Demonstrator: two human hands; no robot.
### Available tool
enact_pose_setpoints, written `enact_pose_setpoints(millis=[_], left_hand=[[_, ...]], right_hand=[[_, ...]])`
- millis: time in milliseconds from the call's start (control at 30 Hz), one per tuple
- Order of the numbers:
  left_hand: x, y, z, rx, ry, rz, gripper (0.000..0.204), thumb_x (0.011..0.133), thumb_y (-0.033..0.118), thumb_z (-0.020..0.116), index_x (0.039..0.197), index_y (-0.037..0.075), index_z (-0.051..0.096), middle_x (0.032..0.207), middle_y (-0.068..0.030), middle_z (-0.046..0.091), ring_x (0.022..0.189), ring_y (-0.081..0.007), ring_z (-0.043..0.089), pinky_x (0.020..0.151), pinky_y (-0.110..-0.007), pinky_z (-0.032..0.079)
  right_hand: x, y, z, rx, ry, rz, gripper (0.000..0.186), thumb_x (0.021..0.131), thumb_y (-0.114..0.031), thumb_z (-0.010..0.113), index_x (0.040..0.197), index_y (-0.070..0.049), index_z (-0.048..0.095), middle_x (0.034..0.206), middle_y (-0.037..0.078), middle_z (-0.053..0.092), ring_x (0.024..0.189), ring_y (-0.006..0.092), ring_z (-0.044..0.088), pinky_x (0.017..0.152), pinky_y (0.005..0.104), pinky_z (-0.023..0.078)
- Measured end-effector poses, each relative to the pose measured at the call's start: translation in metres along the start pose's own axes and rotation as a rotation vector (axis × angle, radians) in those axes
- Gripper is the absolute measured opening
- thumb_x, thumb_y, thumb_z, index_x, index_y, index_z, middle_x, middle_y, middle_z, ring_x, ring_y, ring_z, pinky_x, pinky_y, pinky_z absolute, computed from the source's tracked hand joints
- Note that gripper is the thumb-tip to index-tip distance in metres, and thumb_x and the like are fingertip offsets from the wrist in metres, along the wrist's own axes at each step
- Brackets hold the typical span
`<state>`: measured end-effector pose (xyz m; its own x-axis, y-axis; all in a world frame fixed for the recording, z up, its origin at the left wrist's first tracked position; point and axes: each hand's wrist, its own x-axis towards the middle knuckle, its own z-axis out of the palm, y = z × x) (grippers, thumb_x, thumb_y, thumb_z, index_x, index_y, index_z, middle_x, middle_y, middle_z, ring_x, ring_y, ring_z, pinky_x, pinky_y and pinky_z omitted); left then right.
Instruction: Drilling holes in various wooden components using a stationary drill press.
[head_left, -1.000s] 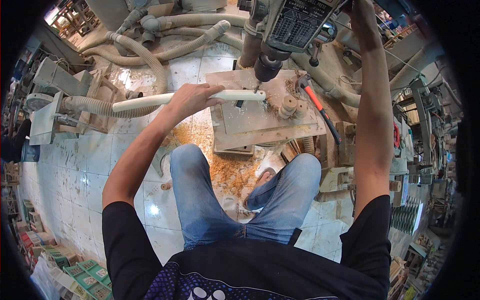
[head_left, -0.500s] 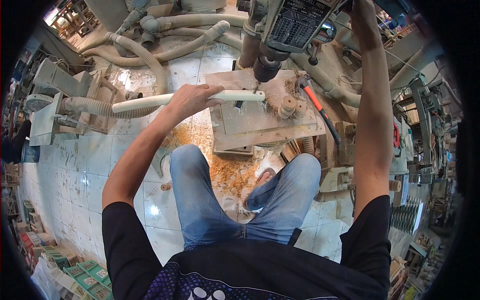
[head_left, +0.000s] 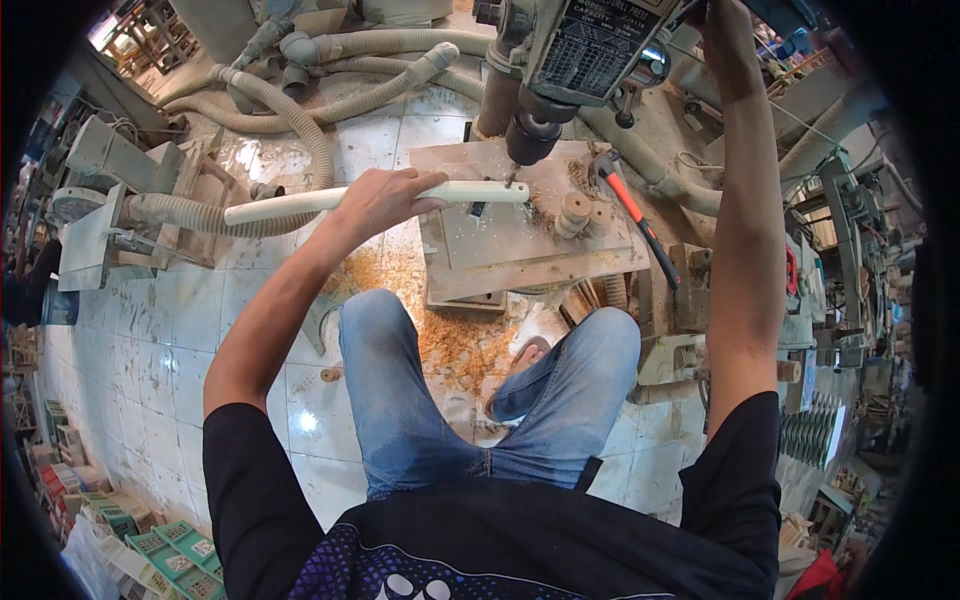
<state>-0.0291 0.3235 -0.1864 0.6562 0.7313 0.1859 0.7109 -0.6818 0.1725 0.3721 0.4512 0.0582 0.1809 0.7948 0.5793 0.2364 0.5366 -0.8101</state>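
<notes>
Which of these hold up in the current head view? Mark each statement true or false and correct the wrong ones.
1. The left hand grips a pale wooden stick. True.
2. The stick's left end lies at the drill bit. False: its right end lies at the drill bit.
3. Round wooden pieces sit on the board, left of the hammer. True.
4. The right hand also grips the stick. False: the right hand is raised at the picture's top edge, apart from the stick.
5. Shavings are scattered on the floor. True.
</notes>
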Motion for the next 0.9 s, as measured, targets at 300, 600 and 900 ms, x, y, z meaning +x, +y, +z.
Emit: enact_pose_setpoints(millis=[300,600,900], left_hand=[[0.001,0.001,-0.002,0.003,-0.037,-0.019,0.043,0.093,0.045,0.059,0.128,0.019,0.058,0.099,-0.0122,0.071,0.077,-0.0311,0.07,0.067,-0.043,0.056],[0.001,0.001,-0.002,-0.002,-0.052,-0.026,0.043,0.093,0.044,0.06,0.128,0.019,0.057,0.098,-0.0127,0.071,0.076,-0.0318,0.07,0.066,-0.043,0.056],[0.001,0.001,-0.002,0.004,-0.041,-0.012,0.044,0.093,0.045,0.06,0.128,0.019,0.057,0.095,-0.0131,0.071,0.075,-0.0319,0.069,0.065,-0.043,0.055]], right_hand=[[-0.001,-0.002,-0.002,0.018,0.001,0.0,0.021,0.096,-0.031,0.053,0.094,-0.012,0.062,0.075,0.001,0.058,0.064,0.0163,0.054,0.061,0.0334,0.047],[-0.002,-0.005,-0.006,0.046,0.008,-0.004,0.021,0.096,-0.032,0.054,0.095,-0.013,0.062,0.077,0.0,0.058,0.066,0.0162,0.055,0.062,0.0334,0.047],[-0.003,-0.006,-0.013,0.111,0.012,-0.022,0.021,0.097,-0.033,0.055,0.096,-0.013,0.062,0.078,0.0,0.059,0.067,0.0162,0.056,0.063,0.0335,0.048]])
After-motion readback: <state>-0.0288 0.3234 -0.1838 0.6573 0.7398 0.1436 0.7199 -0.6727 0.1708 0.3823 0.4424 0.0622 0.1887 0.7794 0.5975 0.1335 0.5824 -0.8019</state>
